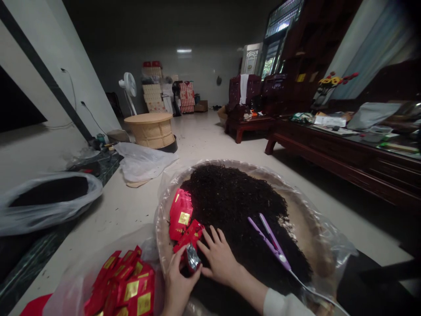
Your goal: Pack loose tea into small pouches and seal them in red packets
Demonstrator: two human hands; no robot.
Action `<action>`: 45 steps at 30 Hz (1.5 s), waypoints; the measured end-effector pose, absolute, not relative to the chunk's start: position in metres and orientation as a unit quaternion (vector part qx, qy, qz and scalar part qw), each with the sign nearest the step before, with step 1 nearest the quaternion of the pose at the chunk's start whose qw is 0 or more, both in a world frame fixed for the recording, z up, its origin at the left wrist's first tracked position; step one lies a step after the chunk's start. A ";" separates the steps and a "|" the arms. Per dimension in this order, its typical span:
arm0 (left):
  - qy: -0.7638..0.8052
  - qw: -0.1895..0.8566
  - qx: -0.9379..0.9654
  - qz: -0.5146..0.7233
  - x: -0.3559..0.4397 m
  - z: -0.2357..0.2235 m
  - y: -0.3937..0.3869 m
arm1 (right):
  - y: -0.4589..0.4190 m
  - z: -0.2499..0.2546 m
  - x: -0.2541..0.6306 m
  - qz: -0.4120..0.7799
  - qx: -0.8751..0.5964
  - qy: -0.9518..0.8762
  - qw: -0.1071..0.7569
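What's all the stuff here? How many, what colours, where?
Tray: one, brown, front
Leafy heap: one, black, in tray
Loose packets: some, red, tray's left
Foil packet: one, silver, front
Iron: one, purple, on heap
Bags: two, clear, left
Bagged packets: many, red, nearer bag
Sheet: one, whitish, left floor
Drum: one, tan, beyond sheet
Fans: two, white, black, back
Boxes: many, cream, red, back
Seating: some, dark, back right
Low table: one, brown, right
Clutter: lots, mixed, low table
Flowers: one bunch, yellow, red, right
Left hand: one, on foil packet
Right hand: one, by loose packets
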State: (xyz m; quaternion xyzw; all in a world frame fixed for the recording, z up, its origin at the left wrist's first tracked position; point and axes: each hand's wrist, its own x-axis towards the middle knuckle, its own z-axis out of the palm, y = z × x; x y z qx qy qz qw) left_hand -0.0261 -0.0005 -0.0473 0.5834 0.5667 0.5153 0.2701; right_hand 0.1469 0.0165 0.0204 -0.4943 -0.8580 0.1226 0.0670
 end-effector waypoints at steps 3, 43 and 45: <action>0.571 0.267 0.586 0.509 -0.027 -0.048 0.000 | 0.013 0.013 0.145 0.120 -0.459 -0.879 0.057; 0.432 -0.019 0.848 0.306 0.020 0.006 0.003 | -0.002 0.050 0.213 0.647 -0.343 0.045 0.680; 0.427 -0.026 0.848 0.312 0.020 0.006 0.003 | -0.001 0.050 0.211 0.634 -0.346 0.032 0.691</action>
